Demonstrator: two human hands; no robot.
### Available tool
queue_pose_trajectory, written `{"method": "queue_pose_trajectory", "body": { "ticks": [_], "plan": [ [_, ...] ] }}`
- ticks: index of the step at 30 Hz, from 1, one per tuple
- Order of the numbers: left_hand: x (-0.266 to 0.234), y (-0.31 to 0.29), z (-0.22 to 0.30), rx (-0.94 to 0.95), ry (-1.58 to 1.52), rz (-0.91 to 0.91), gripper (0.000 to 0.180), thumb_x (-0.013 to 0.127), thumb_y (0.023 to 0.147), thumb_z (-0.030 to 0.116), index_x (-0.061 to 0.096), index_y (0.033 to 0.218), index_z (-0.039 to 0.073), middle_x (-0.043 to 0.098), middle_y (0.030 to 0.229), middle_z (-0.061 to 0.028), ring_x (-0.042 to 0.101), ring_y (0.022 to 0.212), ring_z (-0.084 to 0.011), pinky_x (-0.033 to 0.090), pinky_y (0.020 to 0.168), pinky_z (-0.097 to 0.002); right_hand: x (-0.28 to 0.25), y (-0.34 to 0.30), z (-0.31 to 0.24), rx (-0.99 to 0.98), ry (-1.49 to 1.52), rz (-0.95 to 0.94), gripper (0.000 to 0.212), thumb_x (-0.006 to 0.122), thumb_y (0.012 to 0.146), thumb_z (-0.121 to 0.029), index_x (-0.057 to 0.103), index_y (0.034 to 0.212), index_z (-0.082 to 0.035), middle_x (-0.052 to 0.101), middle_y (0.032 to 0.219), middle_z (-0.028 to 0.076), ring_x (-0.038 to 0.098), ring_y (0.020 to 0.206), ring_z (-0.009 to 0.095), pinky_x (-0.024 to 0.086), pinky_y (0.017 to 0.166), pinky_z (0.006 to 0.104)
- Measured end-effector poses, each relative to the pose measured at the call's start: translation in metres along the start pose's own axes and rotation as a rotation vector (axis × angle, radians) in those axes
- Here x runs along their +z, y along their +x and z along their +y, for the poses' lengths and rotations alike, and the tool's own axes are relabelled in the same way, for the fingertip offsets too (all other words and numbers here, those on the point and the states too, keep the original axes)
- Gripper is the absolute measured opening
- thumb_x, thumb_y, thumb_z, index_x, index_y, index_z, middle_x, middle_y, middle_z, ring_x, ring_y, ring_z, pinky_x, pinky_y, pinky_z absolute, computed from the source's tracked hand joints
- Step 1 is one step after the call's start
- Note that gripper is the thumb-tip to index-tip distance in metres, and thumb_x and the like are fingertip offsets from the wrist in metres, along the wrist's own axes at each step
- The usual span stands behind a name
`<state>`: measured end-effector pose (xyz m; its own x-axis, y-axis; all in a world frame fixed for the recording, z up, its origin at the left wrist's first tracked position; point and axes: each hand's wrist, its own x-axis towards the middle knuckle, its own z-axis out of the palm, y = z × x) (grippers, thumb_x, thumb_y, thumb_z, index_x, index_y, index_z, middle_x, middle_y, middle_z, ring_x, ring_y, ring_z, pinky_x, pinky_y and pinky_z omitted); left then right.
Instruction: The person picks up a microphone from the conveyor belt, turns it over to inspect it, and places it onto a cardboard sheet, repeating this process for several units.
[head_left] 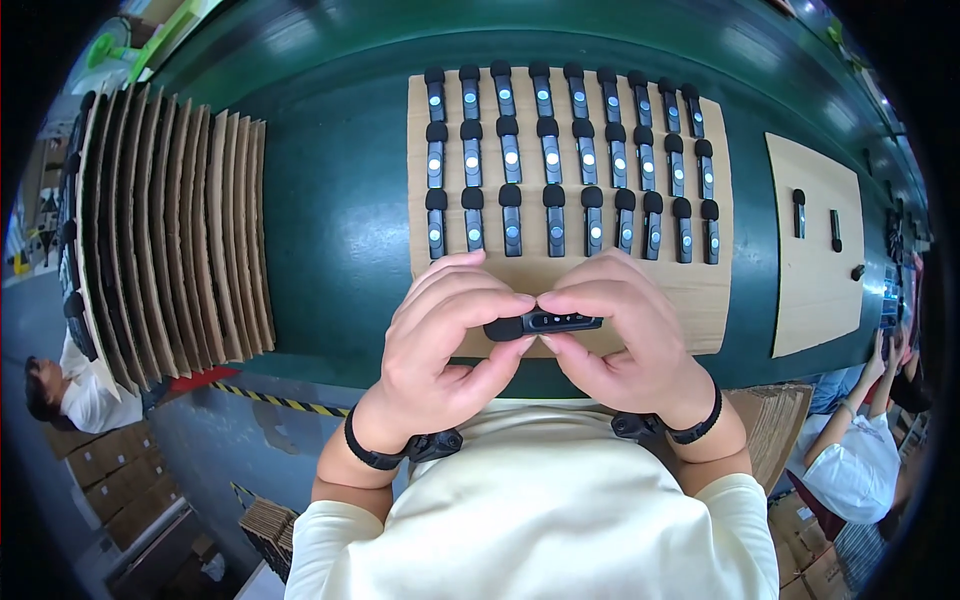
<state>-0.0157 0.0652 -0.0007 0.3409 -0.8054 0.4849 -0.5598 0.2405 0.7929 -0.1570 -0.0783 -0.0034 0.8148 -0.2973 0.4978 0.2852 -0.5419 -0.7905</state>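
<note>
Between my two hands, over the near part of a cardboard sheet (660, 290), is a small black clip-on microphone (562, 321) with a foam cap, lying sideways. My left hand (448, 335) pinches it by the foam end with thumb and forefinger. The other end is gripped by the thumb and forefinger of my right hand (622, 325). Beyond my hands, rows of similar microphones (552, 160) lie on the cardboard, foam caps pointing away from me, most showing a pale round spot.
A thick row of upright cardboard sheets (190, 240) stands at the left of the green table (335, 200). On the right, another cardboard sheet (815, 270) carries a few microphones. People sit or stand at both sides. Stacked cardboard (775, 420) is beside my right elbow.
</note>
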Motion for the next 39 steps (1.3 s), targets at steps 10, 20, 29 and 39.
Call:
{"method": "queue_pose_trajectory", "body": {
  "ticks": [10, 20, 29, 39],
  "plan": [
    [0.003, -0.005, -0.002, -0.128, -0.040, -0.001, 0.031, 0.077, 0.071, 0.000, 0.063, 0.099, 0.004, 0.069, 0.094, -0.0082, 0.067, 0.087, -0.0247, 0.044, 0.099, -0.0484, -0.003, 0.000, 0.001, -0.003, 0.045, -0.032, 0.034, 0.072, 0.076, 0.003, 0.060, 0.108, -0.003, 0.065, 0.099, 0.012, 0.061, 0.084, 0.025, 0.047, 0.073, 0.0350],
    [-0.012, -0.029, -0.012, -0.162, 0.012, 0.003, 0.030, 0.077, 0.072, 0.003, 0.063, 0.098, 0.007, 0.067, 0.097, -0.0085, 0.065, 0.092, -0.0281, 0.045, 0.097, -0.0451, 0.018, 0.003, -0.003, -0.006, -0.003, -0.113, 0.033, 0.068, 0.080, 0.003, 0.057, 0.111, -0.003, 0.066, 0.101, 0.013, 0.063, 0.086, 0.027, 0.049, 0.075, 0.0355],
    [-0.042, -0.072, -0.030, -0.202, 0.394, -0.028, 0.037, 0.080, 0.068, 0.006, 0.063, 0.100, 0.005, 0.065, 0.106, -0.0111, 0.061, 0.097, -0.0319, 0.047, 0.092, -0.0422, 0.044, -0.009, 0.006, 0.031, -0.247, -0.229, 0.030, 0.071, 0.074, 0.000, 0.062, 0.102, -0.006, 0.064, 0.105, 0.010, 0.062, 0.086, 0.028, 0.051, 0.075, 0.0368],
    [-0.043, -0.073, -0.038, -0.191, 0.447, -0.109, 0.041, 0.081, 0.067, 0.008, 0.062, 0.104, 0.004, 0.062, 0.110, -0.0111, 0.059, 0.100, -0.0325, 0.047, 0.089, -0.0410, 0.065, -0.022, 0.008, -0.092, -0.571, -0.397, 0.024, 0.067, 0.074, -0.011, 0.066, 0.098, -0.011, 0.058, 0.105, 0.007, 0.058, 0.096, 0.026, 0.048, 0.081, 0.0366]
  ]
}}
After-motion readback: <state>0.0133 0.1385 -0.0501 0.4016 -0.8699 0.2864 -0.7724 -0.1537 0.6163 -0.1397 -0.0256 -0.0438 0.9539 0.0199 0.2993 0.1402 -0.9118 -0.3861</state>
